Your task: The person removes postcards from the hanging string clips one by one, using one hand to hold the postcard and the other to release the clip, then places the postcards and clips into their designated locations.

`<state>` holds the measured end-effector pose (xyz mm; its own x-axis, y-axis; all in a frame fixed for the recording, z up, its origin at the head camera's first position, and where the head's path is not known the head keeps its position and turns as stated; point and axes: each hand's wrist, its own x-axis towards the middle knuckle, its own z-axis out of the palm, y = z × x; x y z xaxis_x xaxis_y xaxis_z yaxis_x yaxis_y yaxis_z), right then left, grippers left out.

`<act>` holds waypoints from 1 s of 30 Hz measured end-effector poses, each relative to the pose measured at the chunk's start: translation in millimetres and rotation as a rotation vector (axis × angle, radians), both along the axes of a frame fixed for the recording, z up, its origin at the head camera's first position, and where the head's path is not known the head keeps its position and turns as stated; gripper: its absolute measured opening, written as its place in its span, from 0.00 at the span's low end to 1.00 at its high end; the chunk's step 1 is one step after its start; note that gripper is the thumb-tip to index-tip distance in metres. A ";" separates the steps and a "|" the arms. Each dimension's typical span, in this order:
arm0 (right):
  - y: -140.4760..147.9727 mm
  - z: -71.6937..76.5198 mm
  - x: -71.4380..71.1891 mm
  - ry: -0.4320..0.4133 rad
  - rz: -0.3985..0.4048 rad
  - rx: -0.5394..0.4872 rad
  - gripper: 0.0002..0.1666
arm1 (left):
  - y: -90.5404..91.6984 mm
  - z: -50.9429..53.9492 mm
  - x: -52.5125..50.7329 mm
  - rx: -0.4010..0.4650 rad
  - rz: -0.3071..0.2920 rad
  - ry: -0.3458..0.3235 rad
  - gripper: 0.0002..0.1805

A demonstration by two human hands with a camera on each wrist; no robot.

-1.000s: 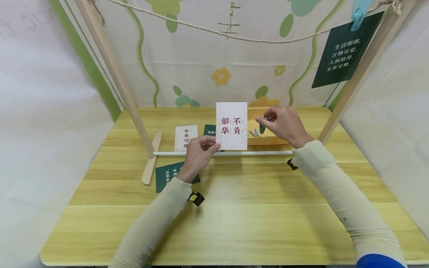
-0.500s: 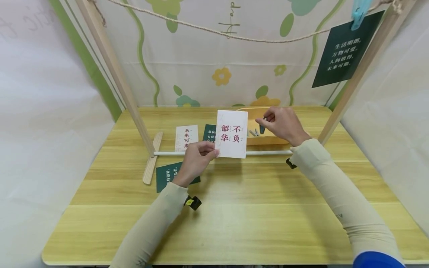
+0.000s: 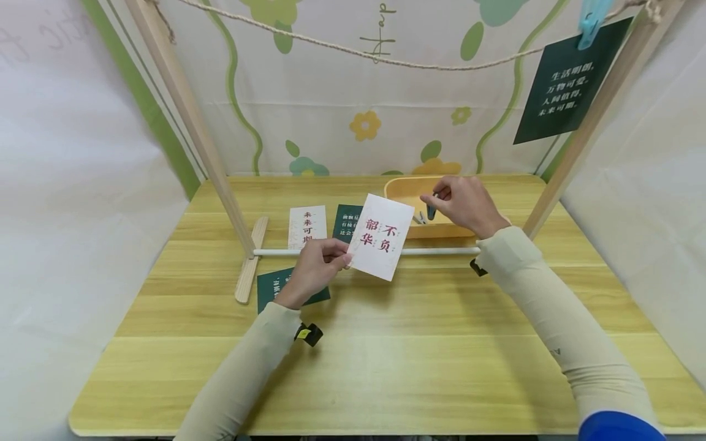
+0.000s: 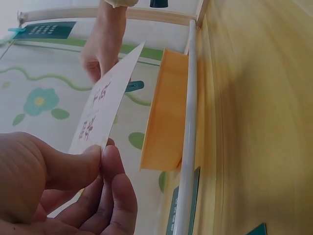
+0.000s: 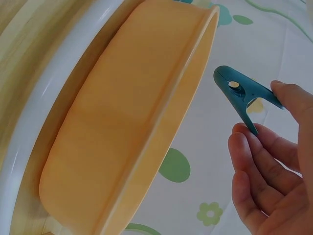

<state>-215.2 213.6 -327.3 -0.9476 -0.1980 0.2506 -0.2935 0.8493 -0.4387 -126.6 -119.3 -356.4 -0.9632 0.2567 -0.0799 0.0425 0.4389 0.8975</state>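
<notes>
My left hand (image 3: 315, 269) pinches the lower left corner of a white card (image 3: 382, 237) with red characters, tilted above the table. In the left wrist view the thumb lies on the printed face of the card (image 4: 108, 98), fingers behind it. Over the orange basket (image 3: 447, 231), my right hand (image 3: 469, 205) holds a teal clothespin (image 3: 432, 207). The right wrist view shows this clothespin (image 5: 244, 93) with its two handles between thumb and fingers. A dark green card (image 3: 570, 86) hangs from the rope (image 3: 386, 61) by a light blue clothespin (image 3: 591, 24).
Another white card (image 3: 307, 225) and dark green cards (image 3: 344, 222) lie on the table (image 3: 408, 355) at the left. Wooden posts (image 3: 187, 122) carry the rope, and a white rod (image 3: 441, 252) runs low between them. More clothespins (image 3: 421, 218) lie in the basket.
My left hand has drawn the white card lower and a little towards me, and the card has tilted clockwise. The right hand with its clothespin has stayed nearly still.
</notes>
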 end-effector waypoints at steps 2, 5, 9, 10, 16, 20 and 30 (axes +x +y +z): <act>-0.3 0.3 -0.3 -0.002 0.003 -0.002 0.24 | -2.0 -0.8 0.0 0.002 -0.005 0.004 0.10; -0.6 0.8 -0.2 0.000 0.004 0.001 0.24 | -4.7 -2.0 -0.1 0.001 -0.012 0.009 0.11; -0.9 0.4 0.0 0.002 0.009 -0.004 0.24 | -7.1 -3.0 -0.2 -0.005 -0.015 0.004 0.12; -1.2 0.1 0.1 0.001 0.011 -0.003 0.24 | -7.3 -3.2 -0.4 -0.007 -0.015 -0.001 0.12; -1.9 -1.5 -0.8 0.000 0.020 -0.002 0.23 | -10.1 -5.2 -3.9 -0.029 -0.020 -0.016 0.13; -2.7 -1.4 -1.7 0.006 0.024 0.002 0.22 | -12.5 -5.8 -6.3 -0.051 -0.022 -0.021 0.14; -5.9 -1.2 -3.3 0.028 0.033 0.055 0.22 | -12.0 -13.0 -9.8 -0.112 -0.030 -0.041 0.15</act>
